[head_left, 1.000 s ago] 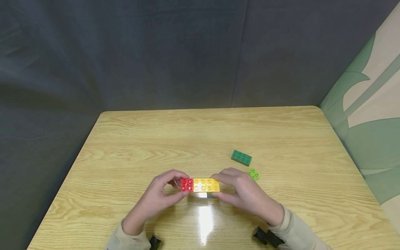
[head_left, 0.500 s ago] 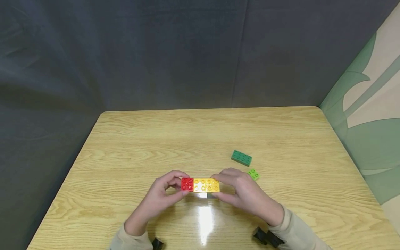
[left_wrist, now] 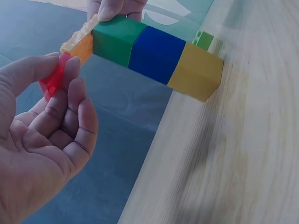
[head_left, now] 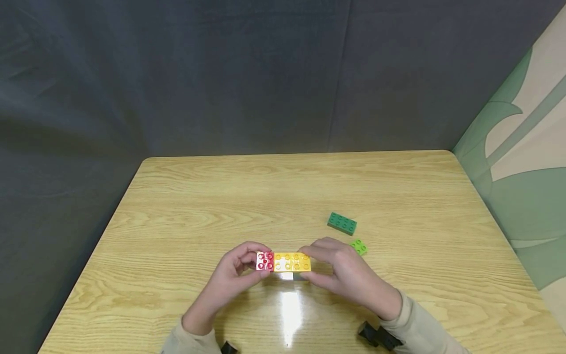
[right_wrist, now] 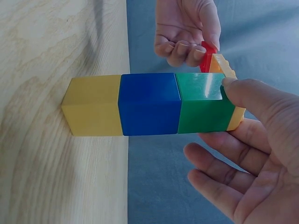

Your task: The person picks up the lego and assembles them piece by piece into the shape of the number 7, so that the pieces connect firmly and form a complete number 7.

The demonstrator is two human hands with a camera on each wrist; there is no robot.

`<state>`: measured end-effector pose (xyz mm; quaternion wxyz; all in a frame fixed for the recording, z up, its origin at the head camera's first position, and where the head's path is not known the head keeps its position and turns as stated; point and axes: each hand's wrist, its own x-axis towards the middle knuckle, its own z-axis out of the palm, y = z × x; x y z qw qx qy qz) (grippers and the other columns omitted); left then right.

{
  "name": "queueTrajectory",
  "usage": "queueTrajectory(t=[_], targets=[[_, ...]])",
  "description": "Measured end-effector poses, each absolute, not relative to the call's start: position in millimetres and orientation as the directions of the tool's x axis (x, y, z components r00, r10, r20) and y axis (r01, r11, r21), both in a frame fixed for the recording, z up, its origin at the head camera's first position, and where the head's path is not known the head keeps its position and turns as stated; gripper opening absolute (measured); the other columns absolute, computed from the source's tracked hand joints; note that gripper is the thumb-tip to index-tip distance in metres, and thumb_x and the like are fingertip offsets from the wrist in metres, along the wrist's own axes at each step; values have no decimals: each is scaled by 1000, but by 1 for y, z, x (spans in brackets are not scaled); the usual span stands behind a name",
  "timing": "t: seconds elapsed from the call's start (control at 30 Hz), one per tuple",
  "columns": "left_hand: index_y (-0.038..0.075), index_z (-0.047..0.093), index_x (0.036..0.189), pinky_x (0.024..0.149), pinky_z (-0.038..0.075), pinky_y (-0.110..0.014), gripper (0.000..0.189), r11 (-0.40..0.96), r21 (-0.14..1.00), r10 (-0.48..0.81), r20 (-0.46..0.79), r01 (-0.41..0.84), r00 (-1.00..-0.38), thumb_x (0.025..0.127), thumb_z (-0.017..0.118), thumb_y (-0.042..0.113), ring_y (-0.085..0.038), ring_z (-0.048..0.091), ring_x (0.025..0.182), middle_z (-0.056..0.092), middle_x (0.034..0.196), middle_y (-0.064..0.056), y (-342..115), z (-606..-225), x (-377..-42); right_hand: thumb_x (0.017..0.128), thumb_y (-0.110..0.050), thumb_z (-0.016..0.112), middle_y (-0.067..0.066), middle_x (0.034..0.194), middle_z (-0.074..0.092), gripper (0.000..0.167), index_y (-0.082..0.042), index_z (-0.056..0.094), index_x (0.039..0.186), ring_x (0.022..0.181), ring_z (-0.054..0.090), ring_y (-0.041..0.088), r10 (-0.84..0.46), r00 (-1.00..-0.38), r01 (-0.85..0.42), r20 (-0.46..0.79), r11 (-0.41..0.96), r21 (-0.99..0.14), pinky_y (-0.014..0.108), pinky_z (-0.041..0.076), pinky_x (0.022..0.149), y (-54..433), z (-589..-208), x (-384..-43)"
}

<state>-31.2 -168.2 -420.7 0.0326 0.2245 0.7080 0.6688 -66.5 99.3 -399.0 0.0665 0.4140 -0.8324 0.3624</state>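
Observation:
A tower rises from the table: a beige-yellow block (right_wrist: pixel 93 106) at the bottom, a blue block (right_wrist: pixel 149 103) on it, then a green block (right_wrist: pixel 201 105). Across its top lies a yellow studded brick (head_left: pixel 292 262) that overhangs toward the left hand. A small red studded brick (head_left: pixel 265 261) is right at the yellow brick's overhanging end. My left hand (head_left: pixel 232 271) pinches the red brick between thumb and fingers, the other fingers curled below. With thumb and fingers my right hand (head_left: pixel 342 270) grips the tower's top, at the green block and yellow brick.
Beyond the right hand lie a dark green studded brick (head_left: pixel 342 223) and a lime green brick (head_left: pixel 359 247), the latter partly hidden by that hand. The wooden table (head_left: pixel 199 196) ends at a dark cloth (head_left: pixel 247 98) behind.
My left hand and forearm have shifted slightly rightward; the red brick's top has tilted a little and now catches a white glare. The right hand and tower stay put.

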Motion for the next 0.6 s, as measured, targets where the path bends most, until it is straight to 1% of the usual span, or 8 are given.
queueTrajectory(t=[0.1, 0.2, 0.3, 0.43, 0.53, 0.6], targets=[[-4, 56, 119, 79, 54, -32, 36, -16, 969, 360, 234, 245, -903, 84, 68, -6, -20, 65, 87, 70, 99, -18, -166, -421, -30, 80, -24, 81, -6, 97, 68, 37, -9, 71, 113, 89, 61, 7, -643, -650, -735, 405, 394, -552, 24, 55, 74, 99, -399, -66], [-5, 56, 119, 79, 55, -31, 37, -38, 977, 360, 208, 208, -910, 84, 68, -6, -20, 66, 88, 69, 102, -19, -164, -422, -30, 81, -24, 80, -6, 97, 68, 37, -10, 70, 113, 88, 61, 7, -645, -652, -731, 399, 395, -556, 24, 55, 74, 100, -398, -66], [-6, 55, 119, 77, 56, -29, 38, -63, 978, 357, 209, 200, -910, 83, 68, -8, -17, 66, 87, 69, 102, -21, -162, -422, -29, 81, -24, 80, -6, 97, 69, 37, -10, 70, 113, 88, 61, 7, -646, -651, -732, 399, 395, -555, 24, 55, 73, 99, -398, -66], [-9, 53, 120, 75, 57, -28, 38, -111, 968, 358, 252, 227, -899, 83, 66, -11, -16, 66, 87, 68, 101, -23, -159, -424, -30, 81, -24, 80, -6, 97, 69, 37, -9, 70, 113, 88, 61, 7, -646, -650, -734, 401, 396, -551, 24, 55, 73, 99, -398, -66], [-10, 52, 120, 75, 56, -28, 39, -139, 963, 356, 268, 233, -895, 83, 65, -12, -15, 66, 86, 68, 101, -22, -158, -426, -31, 81, -24, 80, -6, 97, 69, 36, -10, 71, 113, 88, 61, 7, -646, -650, -734, 400, 398, -551, 24, 55, 73, 99, -398, -66], [-9, 52, 119, 75, 56, -27, 39, -142, 966, 348, 254, 217, -902, 83, 66, -11, -15, 66, 86, 69, 102, -19, -157, -426, -30, 81, -24, 80, -6, 97, 69, 37, -10, 71, 113, 88, 61, 7, -646, -651, -733, 398, 399, -551, 24, 55, 74, 99, -399, -66]])
